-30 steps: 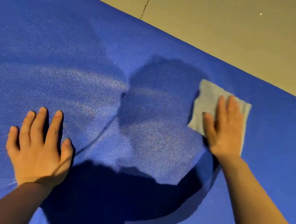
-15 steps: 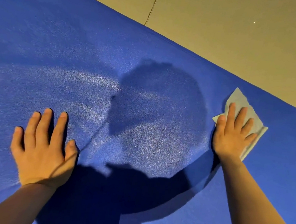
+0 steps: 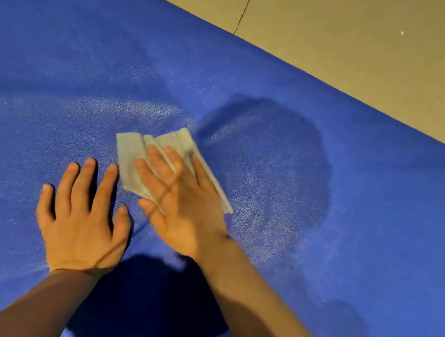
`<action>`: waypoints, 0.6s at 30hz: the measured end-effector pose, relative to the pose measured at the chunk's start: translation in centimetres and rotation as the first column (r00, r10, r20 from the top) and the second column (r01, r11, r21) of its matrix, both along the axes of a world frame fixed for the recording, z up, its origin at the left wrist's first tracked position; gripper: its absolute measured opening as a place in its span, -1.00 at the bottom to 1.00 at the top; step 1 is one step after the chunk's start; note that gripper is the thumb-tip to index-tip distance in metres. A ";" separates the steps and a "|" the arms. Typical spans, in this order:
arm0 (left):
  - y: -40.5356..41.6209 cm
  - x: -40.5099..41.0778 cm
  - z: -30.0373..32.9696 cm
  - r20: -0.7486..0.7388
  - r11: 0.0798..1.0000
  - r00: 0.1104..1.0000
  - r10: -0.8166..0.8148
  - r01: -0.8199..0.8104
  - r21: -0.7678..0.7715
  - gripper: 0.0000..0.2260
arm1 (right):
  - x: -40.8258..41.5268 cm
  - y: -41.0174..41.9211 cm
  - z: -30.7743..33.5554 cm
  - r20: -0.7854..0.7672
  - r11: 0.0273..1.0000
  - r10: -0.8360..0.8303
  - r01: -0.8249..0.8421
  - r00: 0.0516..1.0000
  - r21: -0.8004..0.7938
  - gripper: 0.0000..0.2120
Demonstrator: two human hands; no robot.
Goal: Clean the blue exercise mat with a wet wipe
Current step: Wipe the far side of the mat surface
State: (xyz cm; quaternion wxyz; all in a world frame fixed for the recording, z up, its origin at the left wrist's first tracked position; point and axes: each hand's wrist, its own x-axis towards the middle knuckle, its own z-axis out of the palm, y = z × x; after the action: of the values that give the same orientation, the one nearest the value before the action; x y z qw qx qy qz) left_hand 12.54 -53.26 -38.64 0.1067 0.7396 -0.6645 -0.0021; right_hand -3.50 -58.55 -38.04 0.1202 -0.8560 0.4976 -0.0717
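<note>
A single wide-angle view is given from a camera worn on the head, directed forward and steeply down from close range. The frame is almost filled by the textured blue foam exercise mat (image 3: pixel 319 233), tilted so that its far edge runs diagonally. Beyond that edge, a strip of plain beige floor (image 3: pixel 366 46) is taken in at the upper right.

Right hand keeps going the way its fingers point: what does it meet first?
Probably nothing: the right hand, flat on the wet wipe, points up-left over bare blue exercise mat. The left hand lies off that line.
</note>
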 end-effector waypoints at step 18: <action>-0.2 -0.4 0.7 -0.134 0.998 0.991 -0.001 0.010 0.064 -0.44 | -6.6 9.9 0.3 0.063 0.748 -0.664 0.661 0.745 0.060 -0.43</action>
State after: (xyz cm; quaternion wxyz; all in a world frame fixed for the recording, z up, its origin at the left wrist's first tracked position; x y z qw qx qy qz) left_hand 12.17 -53.49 -37.93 0.1269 0.7392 -0.6573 -0.0734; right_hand -10.14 -48.70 -37.79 0.1211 -0.6182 0.7647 -0.1357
